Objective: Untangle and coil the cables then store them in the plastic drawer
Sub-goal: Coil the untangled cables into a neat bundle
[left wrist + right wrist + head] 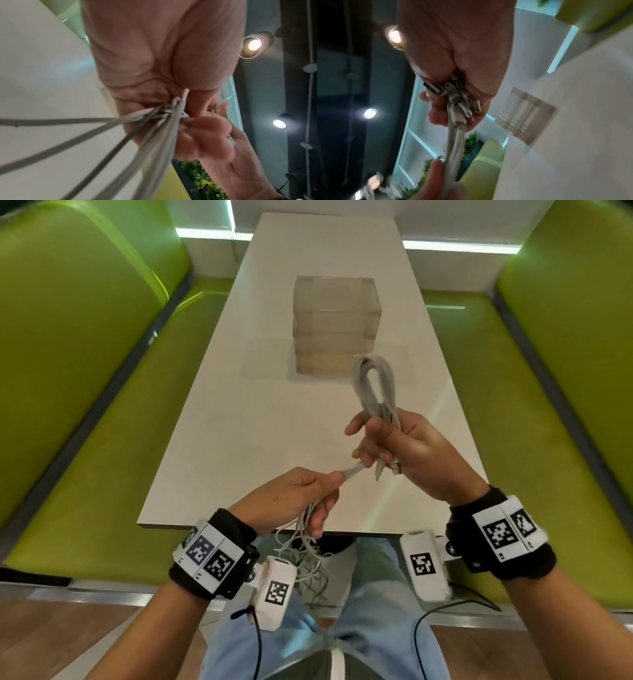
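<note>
Now your right hand [407, 453] grips the coiled loop [375, 385]; keep your left hand [294, 498] feeding the pinched loose strands [301, 553] evenly, no kinks.

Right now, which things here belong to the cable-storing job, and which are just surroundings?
Part of the job:
- cable bundle, looped, held in the right hand
- loose cables, trailing from the left hand
- plastic drawer unit, drawers shut

Just surroundings:
- table
- green benches
- ceiling lamps
</note>
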Tool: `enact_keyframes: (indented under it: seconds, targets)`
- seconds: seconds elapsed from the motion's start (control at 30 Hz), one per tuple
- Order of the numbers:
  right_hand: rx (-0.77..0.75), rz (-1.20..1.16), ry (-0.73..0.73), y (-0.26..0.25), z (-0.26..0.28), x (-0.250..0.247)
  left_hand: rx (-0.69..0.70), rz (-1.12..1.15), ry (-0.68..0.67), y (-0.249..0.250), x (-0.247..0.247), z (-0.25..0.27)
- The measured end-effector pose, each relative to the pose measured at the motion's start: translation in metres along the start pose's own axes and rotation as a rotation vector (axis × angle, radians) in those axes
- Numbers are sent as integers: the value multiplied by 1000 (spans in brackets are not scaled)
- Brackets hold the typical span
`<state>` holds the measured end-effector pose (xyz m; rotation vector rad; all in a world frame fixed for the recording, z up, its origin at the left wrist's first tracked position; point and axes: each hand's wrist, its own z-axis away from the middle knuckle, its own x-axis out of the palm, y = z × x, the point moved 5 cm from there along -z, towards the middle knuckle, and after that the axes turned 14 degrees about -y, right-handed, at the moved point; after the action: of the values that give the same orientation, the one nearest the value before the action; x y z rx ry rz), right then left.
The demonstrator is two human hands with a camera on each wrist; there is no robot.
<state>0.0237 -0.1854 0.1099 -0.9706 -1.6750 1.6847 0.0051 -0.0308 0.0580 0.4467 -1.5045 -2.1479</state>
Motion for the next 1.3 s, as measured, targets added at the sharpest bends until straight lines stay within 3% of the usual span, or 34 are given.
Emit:
enact_keyframes:
  seconds: [0.1,0.2,0.33,0.43,0.53,0.7,0.8,0.9,1.0,1.1,1.3]
  targets:
    - [195,395,-232,-9,1,2,63,110,27,-1,-5,5]
    - [327,544,-511,-20,-1,12,117,222,-27,2,-5,6]
    - [445,650,-657,-26,-4,15,140,501,-185,6,-7,7]
    - [469,812,-738,-20,-5,24,41,336,-239,7,0,6]
    - [535,921,-774,-11,-5,31,-40,154,-207,6,6,1]
    - [461,1095,-852,-7,0,44,-117,338,-446,-5,11,4]
    - [333,1243,-840,-11,-1,46,-148,459,-438,-7,9,6]
    - [287,1326,-829,-9,-3,46,-157,301,-382,-4,13,5]
    - [429,1106,-859,0,-1,40,-149,37,-279,4,18,5]
    - [465,817,-811,3,1,36,-115,-32,-249,8,19,9]
    - [363,824,-763,3,4,45,-66,-70,-263,12,13,15]
